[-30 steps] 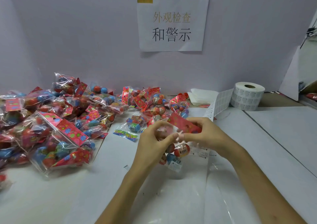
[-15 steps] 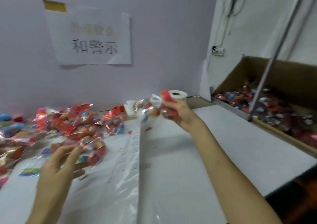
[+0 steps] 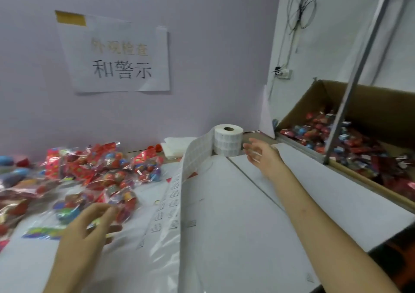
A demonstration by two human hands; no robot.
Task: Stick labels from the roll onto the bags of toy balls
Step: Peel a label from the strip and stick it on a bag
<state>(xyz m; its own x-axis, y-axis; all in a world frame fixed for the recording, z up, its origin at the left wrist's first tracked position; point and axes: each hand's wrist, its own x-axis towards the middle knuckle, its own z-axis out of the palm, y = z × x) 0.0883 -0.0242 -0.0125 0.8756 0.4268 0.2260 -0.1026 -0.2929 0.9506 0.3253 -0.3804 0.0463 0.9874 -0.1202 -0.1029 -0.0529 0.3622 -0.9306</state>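
A white label roll (image 3: 228, 142) stands at the back of the white table (image 3: 238, 221). Its backing strip (image 3: 177, 194) runs down towards me. Clear bags of toy balls (image 3: 101, 169) with red header cards are heaped on the left. My left hand (image 3: 87, 227) hovers with loosely curled fingers just short of the nearest bag (image 3: 122, 199) and grips nothing that I can make out. Stretched out beside the roll, my right hand (image 3: 261, 155) has spread fingers and is empty.
A cardboard box (image 3: 370, 104) at the right holds many more bags (image 3: 336, 140). A slanted metal bar (image 3: 350, 86) crosses in front of it. A paper sign (image 3: 119, 57) hangs on the wall. Folded white sheets (image 3: 175, 146) lie left of the roll.
My right hand carried a bag to the right and now it is empty and spread. My left hand dropped to the pile. My view swung right, and the box came into sight.
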